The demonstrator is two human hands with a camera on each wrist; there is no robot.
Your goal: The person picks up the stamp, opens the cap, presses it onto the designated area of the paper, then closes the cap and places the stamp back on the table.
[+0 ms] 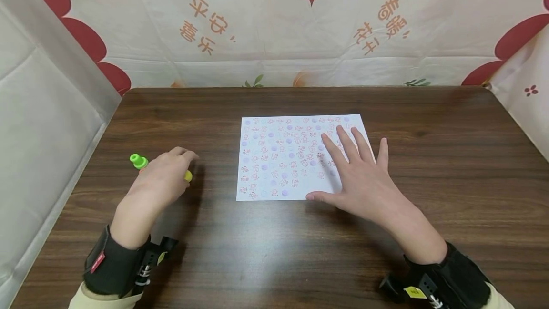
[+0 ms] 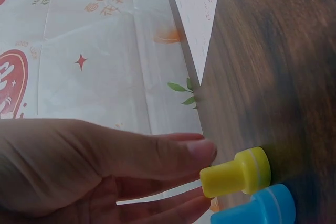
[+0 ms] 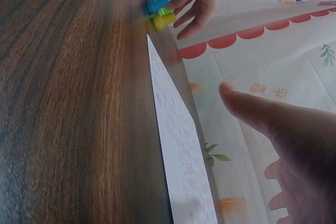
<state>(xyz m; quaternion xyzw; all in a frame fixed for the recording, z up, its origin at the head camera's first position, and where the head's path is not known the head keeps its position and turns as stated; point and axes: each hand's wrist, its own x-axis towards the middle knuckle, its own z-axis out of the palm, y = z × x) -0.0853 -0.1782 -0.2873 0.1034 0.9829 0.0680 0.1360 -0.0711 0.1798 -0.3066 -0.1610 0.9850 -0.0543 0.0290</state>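
Note:
My left hand (image 1: 160,180) is over a small group of toy stamps on the left of the table, hiding most of them in the head view. A green stamp (image 1: 138,160) and part of a yellow stamp (image 1: 188,176) show past it. In the left wrist view, thumb and fingers lie extended near the handle of the yellow stamp (image 2: 236,171), with a blue stamp (image 2: 262,208) beside it. The fingers are apart, gripping nothing visibly. My right hand (image 1: 364,180) spreads its fingers over the right part of a white paper (image 1: 266,156) covered in small red and purple prints.
The brown wooden table (image 1: 257,252) ends at a pale printed cloth (image 1: 274,23) hanging behind it. More pale cloth (image 1: 43,132) borders the left side. Black straps with cameras sit on both wrists.

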